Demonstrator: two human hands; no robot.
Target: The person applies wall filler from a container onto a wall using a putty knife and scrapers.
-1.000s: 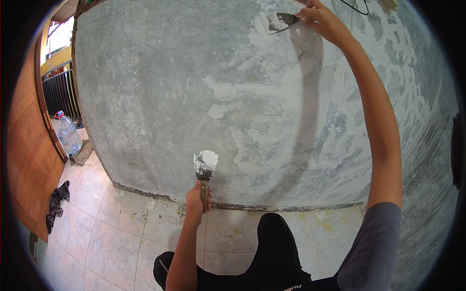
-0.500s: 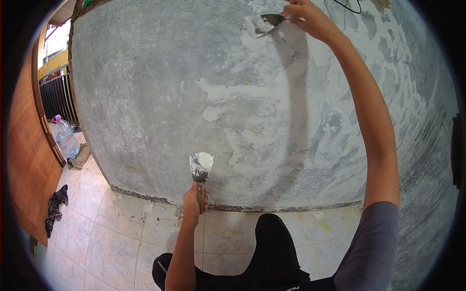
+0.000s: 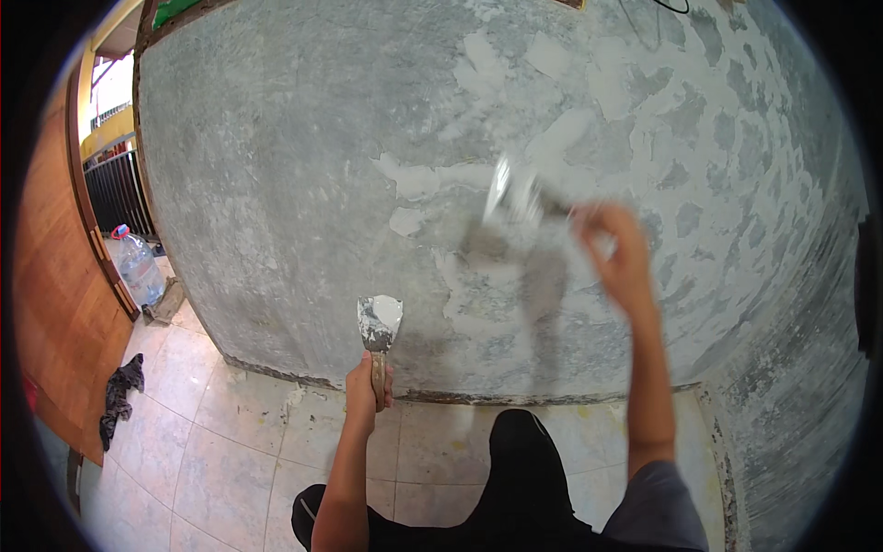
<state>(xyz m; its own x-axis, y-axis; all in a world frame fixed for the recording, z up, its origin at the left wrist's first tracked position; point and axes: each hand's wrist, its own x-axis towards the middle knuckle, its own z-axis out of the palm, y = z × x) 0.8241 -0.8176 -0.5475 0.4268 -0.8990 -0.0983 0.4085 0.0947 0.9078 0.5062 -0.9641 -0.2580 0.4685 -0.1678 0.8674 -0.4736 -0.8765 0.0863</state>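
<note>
My left hand point(image 3: 366, 394) grips the wooden handle of a putty knife point(image 3: 378, 324) held upright, its blade smeared with white filler. My right hand point(image 3: 622, 253) is raised in front of the grey plastered wall point(image 3: 276, 184) and holds a second putty knife point(image 3: 517, 198), blurred by motion, with its blade close to the wall's middle. White filler patches point(image 3: 414, 179) dot the wall around both blades. I am crouched, my dark-clad knee point(image 3: 524, 460) low between my arms.
A pale tiled floor point(image 3: 221, 432) runs along the wall's base. At the left stand a wooden door point(image 3: 46, 304), a large clear water bottle point(image 3: 136, 265) and a dark rag point(image 3: 120, 396) on the tiles. A second grey wall point(image 3: 800, 386) meets the first at the right.
My right hand has swept down from the wall's upper part to its middle with the knife. The left hand and its loaded knife have stayed about where they were.
</note>
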